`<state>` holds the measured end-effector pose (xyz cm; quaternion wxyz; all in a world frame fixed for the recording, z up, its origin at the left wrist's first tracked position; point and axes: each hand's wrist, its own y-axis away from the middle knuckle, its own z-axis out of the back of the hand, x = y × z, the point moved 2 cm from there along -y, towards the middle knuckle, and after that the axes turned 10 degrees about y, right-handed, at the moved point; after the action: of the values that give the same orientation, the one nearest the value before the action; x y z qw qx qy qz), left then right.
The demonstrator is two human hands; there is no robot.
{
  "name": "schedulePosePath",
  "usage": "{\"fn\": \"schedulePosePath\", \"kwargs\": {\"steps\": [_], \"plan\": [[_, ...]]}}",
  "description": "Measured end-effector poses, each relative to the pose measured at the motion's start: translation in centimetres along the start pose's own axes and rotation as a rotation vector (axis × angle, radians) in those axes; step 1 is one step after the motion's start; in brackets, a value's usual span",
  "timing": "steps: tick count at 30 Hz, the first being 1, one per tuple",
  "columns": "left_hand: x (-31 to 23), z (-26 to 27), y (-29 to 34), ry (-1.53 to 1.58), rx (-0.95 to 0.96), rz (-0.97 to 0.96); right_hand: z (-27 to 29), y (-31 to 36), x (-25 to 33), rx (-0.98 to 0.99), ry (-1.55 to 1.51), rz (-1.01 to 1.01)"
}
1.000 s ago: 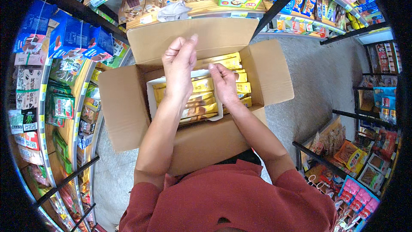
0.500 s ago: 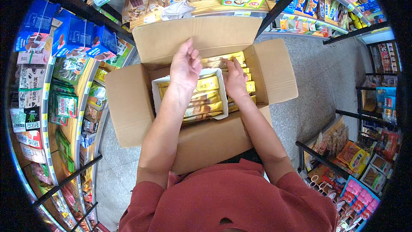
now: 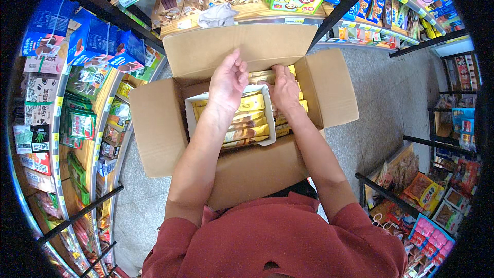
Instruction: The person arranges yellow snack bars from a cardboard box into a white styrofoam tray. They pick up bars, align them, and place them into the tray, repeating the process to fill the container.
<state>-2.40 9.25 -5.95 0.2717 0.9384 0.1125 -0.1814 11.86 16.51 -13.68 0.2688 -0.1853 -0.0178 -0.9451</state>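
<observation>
Beneath the left hand (image 3: 230,81), fingers loosely curled, sits a white tray (image 3: 272,119); under the right hand (image 3: 286,92) lie yellow packets (image 3: 261,75), whether finger-clamped I can't tell.

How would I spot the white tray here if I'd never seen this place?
Find the big open cardboard box in front of the dark red shirt. In its left part, partly hidden by the left hand, sits the white tray, filled with yellow packets. Its thin white rim sets it apart from the brown cardboard around it.
</observation>
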Motion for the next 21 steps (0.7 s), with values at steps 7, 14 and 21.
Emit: {"fn": "schedulePosePath", "kwargs": {"steps": [7, 14, 21], "plan": [[0.4, -0.3, -0.1, -0.117, 0.028, 0.003, -0.1, 0.3, -0.5, -0.002, 0.043, 0.083], [0.4, -0.5, 0.2, -0.129, 0.031, 0.001, 1.6, 1.2, 0.1, 0.158, 0.167, 0.036], [0.4, -0.7, 0.4, -0.137, 0.061, 0.008, 3.2, 1.4, -0.1, 0.343, 0.271, 0.132]]}}
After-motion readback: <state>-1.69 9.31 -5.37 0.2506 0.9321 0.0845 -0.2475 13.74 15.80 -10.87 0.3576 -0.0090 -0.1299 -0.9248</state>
